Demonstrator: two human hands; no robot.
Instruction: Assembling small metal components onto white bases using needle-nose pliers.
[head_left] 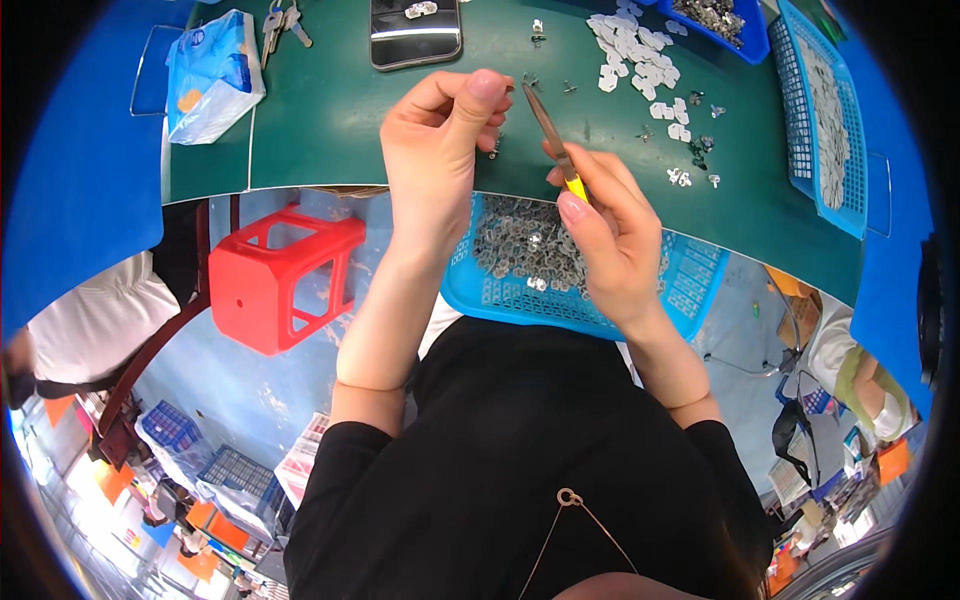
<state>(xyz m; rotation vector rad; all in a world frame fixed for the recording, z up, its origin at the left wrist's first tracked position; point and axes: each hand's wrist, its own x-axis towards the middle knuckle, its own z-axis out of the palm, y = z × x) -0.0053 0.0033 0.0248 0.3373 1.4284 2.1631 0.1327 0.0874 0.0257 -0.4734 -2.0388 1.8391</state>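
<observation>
My left hand (445, 110) is raised over the near edge of the green table, its thumb and fingertips pinched together. Whatever lies in that pinch is too small to make out. Closed around a slim pointed metal tool with a yellow handle (549, 128), my right hand (615, 215) angles its tip up toward the left fingertips; the two are slightly apart. Small metal clips (530, 80) lie on the table just beyond the tip. Below my hands, a blue basket (480, 300) at my lap holds many small metal and clear pieces, partly hidden by my right hand.
White flat pieces (635, 50) are heaped on the green table (330, 130), with loose clips to their right. A blue mesh basket (800, 130) and a blue bin (757, 40) stand at right. A phone (415, 45), keys (272, 30), tissue pack (210, 85) and red stool (265, 285) are left.
</observation>
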